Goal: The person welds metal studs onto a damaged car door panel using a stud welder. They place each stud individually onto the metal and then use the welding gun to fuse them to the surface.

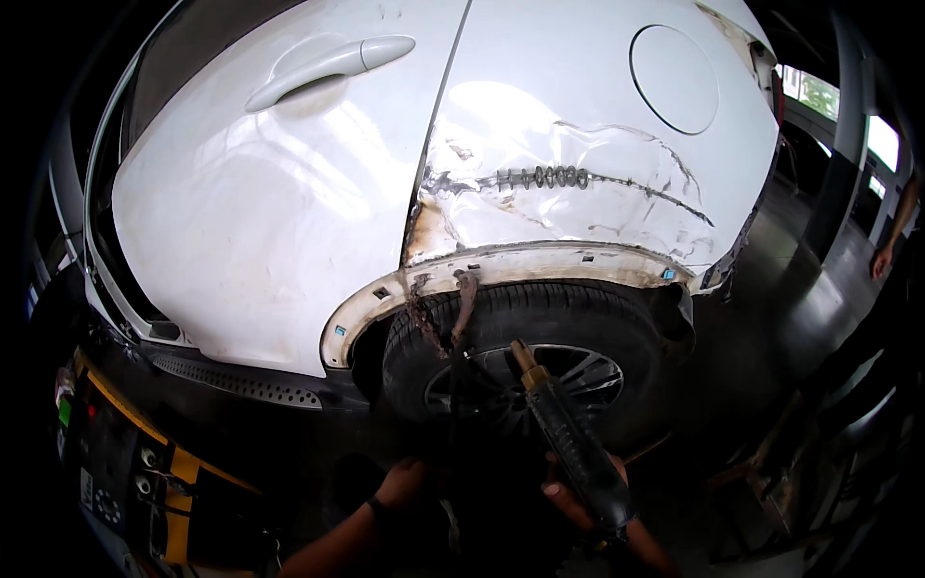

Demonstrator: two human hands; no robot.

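My right hand (575,501) is wrapped round a black, cylindrical spot-welding gun (576,448) with a brass-coloured tip. The tip points up toward the rear wheel (525,328) of a white car and stands apart from the body panel. Lower centre, my left hand (400,482) is closed and in shadow; what it holds, if anything, cannot be made out. Above the wheel, the dented rear panel (617,207) bears a row of metal rings (559,177) along a scraped crease. A rusty clamp-like piece (465,294) hangs at the wheel-arch edge (520,262).
A yellow and black machine (178,491) with sockets and cables stands at the lower left. The car's rear door (279,193) and side step (236,380) lie left of the wheel. Another person's hand (882,260) shows at the far right edge.
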